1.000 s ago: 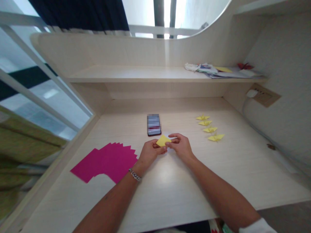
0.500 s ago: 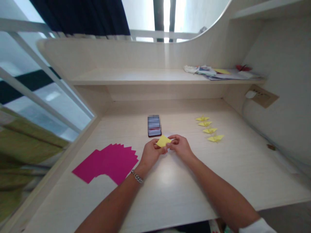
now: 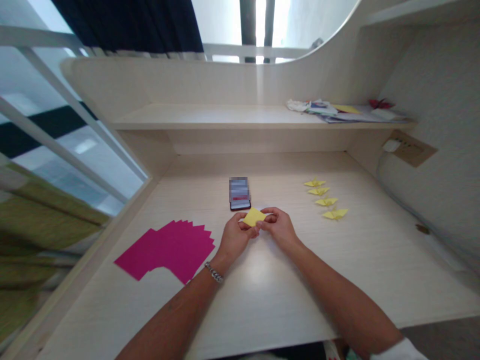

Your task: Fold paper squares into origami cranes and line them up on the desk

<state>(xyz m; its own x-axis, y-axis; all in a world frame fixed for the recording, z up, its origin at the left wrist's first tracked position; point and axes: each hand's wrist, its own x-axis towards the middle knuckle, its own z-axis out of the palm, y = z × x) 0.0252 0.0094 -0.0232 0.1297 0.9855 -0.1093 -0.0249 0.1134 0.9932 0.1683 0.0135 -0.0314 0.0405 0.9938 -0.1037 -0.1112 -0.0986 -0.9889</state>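
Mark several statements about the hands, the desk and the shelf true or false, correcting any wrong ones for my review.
1. The left hand and right hand both hold the yellow paper. True.
2. The chain bracelet is on the right wrist. False: it is on the left wrist.
3. The pink sheets lie fanned out on the desk. True.
4. Four yellow folded figures lie left of the hands. False: they lie to the right.
5. The phone is beyond the hands. True.
6. The papers are at the left end of the shelf. False: they are towards its right end.
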